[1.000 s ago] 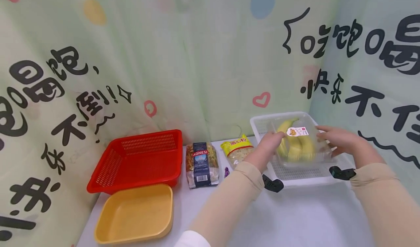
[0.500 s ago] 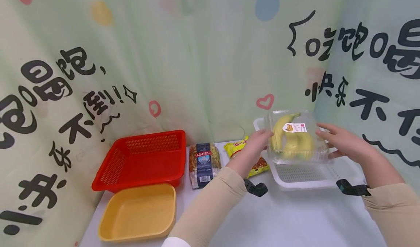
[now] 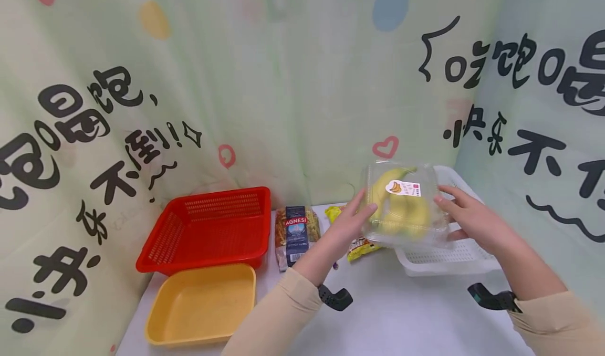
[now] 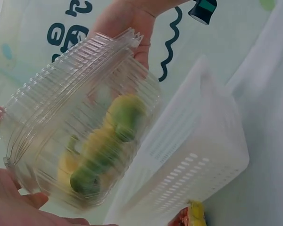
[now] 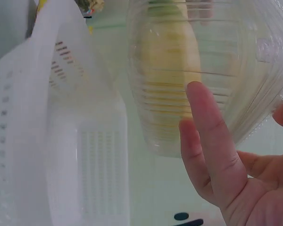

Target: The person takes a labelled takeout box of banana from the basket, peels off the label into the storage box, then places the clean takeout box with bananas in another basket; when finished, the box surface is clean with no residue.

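A clear plastic box of bananas [image 3: 402,203] with a white label on its lid is held up between both hands, tilted. My left hand [image 3: 337,235] grips its left side, thumb over the top edge. On the opposite side my right hand [image 3: 472,219] holds it, fingers spread along the wall. In the right wrist view, two fingertips touch the ribbed wall of the banana box [image 5: 165,84]. Behind and below the box stands a white perforated basket [image 3: 444,261], partly hidden by it. The left wrist view shows this white basket [image 4: 198,165] beside the lifted box.
At the left stands a red perforated basket [image 3: 212,240], with a yellow tub [image 3: 200,306] in front of it. A bag of Agnesi pasta [image 3: 296,235] lies mid-table. Beside it, a yellow food packet [image 3: 363,248] is partly covered by the left hand and box.
Both hands have lifted the banana box out of the white basket and carried it left and toward me. More of the basket's inside shows at the right. The view has shifted slightly.
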A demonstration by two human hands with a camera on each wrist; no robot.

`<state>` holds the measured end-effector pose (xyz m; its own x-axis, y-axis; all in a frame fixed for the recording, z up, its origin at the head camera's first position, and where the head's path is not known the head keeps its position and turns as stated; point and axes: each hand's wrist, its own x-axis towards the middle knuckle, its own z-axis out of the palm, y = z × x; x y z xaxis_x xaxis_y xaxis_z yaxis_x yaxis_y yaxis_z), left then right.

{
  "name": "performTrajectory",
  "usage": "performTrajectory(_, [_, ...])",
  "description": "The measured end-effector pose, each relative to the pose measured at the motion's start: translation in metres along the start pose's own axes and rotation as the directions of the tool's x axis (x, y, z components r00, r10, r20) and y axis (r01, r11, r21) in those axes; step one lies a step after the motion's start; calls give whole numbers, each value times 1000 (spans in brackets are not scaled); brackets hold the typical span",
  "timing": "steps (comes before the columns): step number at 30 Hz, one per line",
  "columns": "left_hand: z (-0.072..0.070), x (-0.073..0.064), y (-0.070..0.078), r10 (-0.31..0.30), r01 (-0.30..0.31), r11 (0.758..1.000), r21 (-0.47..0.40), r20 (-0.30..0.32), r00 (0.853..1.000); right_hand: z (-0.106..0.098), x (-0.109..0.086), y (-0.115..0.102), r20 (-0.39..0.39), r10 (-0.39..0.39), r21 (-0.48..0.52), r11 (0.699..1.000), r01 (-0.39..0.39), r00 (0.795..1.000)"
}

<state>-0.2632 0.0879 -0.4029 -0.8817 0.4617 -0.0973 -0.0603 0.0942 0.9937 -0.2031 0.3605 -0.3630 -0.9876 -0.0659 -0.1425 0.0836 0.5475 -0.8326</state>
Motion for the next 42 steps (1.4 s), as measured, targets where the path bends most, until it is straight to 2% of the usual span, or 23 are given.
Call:
performTrajectory(4, [-6, -12, -9, 4, -1, 995, -101, 24, 1000, 19, -5, -4, -11, -20, 25, 999, 21, 1000])
performTrajectory(8, [-12, -22, -18, 3, -3, 984, -176, -1, 1000, 36, -10, -8, -37, -27, 28, 999, 28, 999])
performTrajectory(14, [-28, -37, -27, 17, -36, 984, -174, -107, 994, 59, -8, -14, -46, -56, 13, 998, 57, 997])
performTrajectory(18, [-44, -46, -34, 18, -38, 985, -169, -120, 993, 67, -2, -12, -43, -82, -13, 997, 82, 996])
performTrajectory(23, [-69, -59, -40, 5, -14, 979, -204, -45, 999, 65, 6, -9, -79, -128, -55, 991, 124, 989])
performTrajectory(26, [-85, -66, -44, 1, 1, 981, -192, 6, 1000, 63, 11, -8, -90, -157, -74, 986, 151, 984])
performTrajectory(32, [-110, -78, -55, -19, 34, 990, -134, 113, 993, 65, 23, -7, -11, -204, -44, 978, 203, 979])
performTrajectory(37, [-123, -84, -62, -17, 42, 994, -99, 240, 971, 74, 27, -8, 124, -197, -20, 979, 201, 973])
performTrajectory(40, [-130, -87, -66, 13, 14, 996, -83, 310, 951, 83, 29, -7, 203, -211, 26, 977, 210, 956])
performTrajectory(42, [-135, -89, -69, 44, -12, 995, -95, 349, 936, 90, 29, -6, 249, -241, 63, 970, 233, 938])
